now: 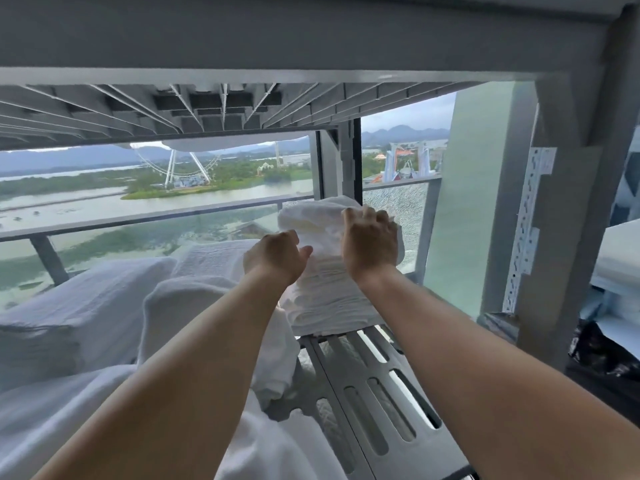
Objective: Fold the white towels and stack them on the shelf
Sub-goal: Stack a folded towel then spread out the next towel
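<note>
A tall stack of folded white towels (pixel 325 299) stands at the back of the grey slotted shelf (pixel 374 386). On top of it lies a folded white towel (pixel 311 220). My left hand (pixel 273 254) grips that towel's near left edge with curled fingers. My right hand (pixel 370 240) presses down on its right side, fingers bent over the top. Both forearms reach in from the bottom of the view. Loose unfolded white towels (pixel 194 317) lie heaped to the left of the stack.
Another grey shelf level (pixel 242 109) hangs low overhead. A grey upright post (pixel 568 209) with a white perforated bracket stands at the right. More folded white linen (pixel 52 327) sits at the far left. Behind the shelf is a window with a railing.
</note>
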The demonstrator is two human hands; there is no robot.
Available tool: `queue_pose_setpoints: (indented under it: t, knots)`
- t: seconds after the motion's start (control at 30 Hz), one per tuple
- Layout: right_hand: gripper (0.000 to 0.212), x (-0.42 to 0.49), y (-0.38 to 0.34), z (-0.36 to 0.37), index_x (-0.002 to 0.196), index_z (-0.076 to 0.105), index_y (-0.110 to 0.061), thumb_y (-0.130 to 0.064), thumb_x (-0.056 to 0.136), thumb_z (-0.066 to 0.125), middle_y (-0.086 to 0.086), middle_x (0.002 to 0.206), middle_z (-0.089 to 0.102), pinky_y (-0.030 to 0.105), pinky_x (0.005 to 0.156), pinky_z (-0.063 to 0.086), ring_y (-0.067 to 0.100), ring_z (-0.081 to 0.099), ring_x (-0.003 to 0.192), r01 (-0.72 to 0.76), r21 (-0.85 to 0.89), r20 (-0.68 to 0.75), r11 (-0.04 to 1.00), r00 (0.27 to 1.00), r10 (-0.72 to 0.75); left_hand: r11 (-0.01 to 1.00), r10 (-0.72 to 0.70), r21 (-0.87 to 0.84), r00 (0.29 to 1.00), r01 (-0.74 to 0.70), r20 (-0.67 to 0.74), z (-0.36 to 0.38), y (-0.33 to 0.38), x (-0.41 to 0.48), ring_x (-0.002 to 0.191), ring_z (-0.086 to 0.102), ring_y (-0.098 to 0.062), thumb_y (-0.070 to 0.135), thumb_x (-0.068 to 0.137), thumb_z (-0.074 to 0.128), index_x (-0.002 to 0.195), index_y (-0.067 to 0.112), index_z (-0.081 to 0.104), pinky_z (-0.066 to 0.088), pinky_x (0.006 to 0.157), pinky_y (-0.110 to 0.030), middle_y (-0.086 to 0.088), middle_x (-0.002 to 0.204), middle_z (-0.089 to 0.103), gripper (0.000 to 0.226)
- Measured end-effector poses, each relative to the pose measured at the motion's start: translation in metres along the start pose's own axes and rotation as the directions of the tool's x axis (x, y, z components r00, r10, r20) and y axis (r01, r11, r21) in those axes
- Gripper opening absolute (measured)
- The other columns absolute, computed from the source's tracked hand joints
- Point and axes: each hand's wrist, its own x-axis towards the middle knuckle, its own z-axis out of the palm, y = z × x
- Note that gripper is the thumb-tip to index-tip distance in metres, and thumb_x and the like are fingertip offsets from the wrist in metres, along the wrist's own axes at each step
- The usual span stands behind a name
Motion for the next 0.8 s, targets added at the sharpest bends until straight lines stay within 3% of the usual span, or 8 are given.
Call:
queue_pose_setpoints:
  t: [0.17,0.37,0.5,0.63,0.8]
  knots:
    - [0.039,0.002,0.003,0.011,0.132,0.048,-0.016,-0.008,0.093,0.047,0.015,0.115,0.061,0.043,0.09,0.045,0.033,0.054,0.109,0.018,0.026,-0.029,1.0,0.999,-0.017,0.993,-0.009,-0.121,1.0,0.008,-0.007,0.003,0.006,0.013,0.105,0.064,-0.026,0.05,0.084,0.065,0.12,0.03,0.065,0.048,0.072,-0.033,-0.004,0.115,0.07,0.042]
    - [0.035,0.005,0.005,0.016,0.122,0.055,-0.02,-0.008,0.09,0.057,0.009,0.113,0.06,0.041,0.084,0.048,0.029,0.053,0.109,0.022,0.105,-0.059,0.994,0.998,-0.016,0.991,-0.03,-0.134,0.998,0.022,-0.059,0.012,0.011,0.016,0.108,0.063,-0.027,0.035,0.088,0.069,0.118,0.032,0.066,0.048,0.077,-0.032,-0.002,0.115,0.07,0.03]
    - [0.03,0.004,0.004,0.01,0.119,0.058,-0.018,-0.009,0.091,0.052,0.012,0.112,0.058,0.043,0.083,0.048,0.031,0.051,0.109,0.031,0.166,-0.082,0.986,0.996,-0.018,0.983,-0.051,-0.182,0.985,0.02,-0.164,0.013,0.017,0.01,0.106,0.064,-0.028,0.024,0.092,0.06,0.12,0.034,0.065,0.041,0.072,-0.03,-0.001,0.114,0.071,0.03]
    - [0.022,0.0,0.004,-0.001,0.103,0.066,-0.018,-0.01,0.091,0.049,0.01,0.106,0.056,0.044,0.084,0.045,0.03,0.05,0.104,0.01,0.267,-0.145,0.964,0.989,0.03,0.977,-0.065,-0.215,0.95,-0.002,-0.306,0.004,0.027,-0.003,0.103,0.064,-0.024,0.019,0.095,0.054,0.118,0.033,0.065,0.038,0.069,-0.03,0.002,0.116,0.068,0.028]
    - [0.026,-0.012,0.006,-0.019,0.096,0.07,-0.018,-0.004,0.086,0.051,0.007,0.104,0.056,0.042,0.082,0.045,0.029,0.051,0.103,0.059,0.346,-0.264,0.936,0.964,0.037,0.975,-0.08,-0.221,0.898,-0.02,-0.432,-0.013,0.042,-0.024,0.104,0.063,-0.024,0.018,0.094,0.055,0.112,0.03,0.067,0.05,0.075,-0.036,0.003,0.114,0.067,0.024]
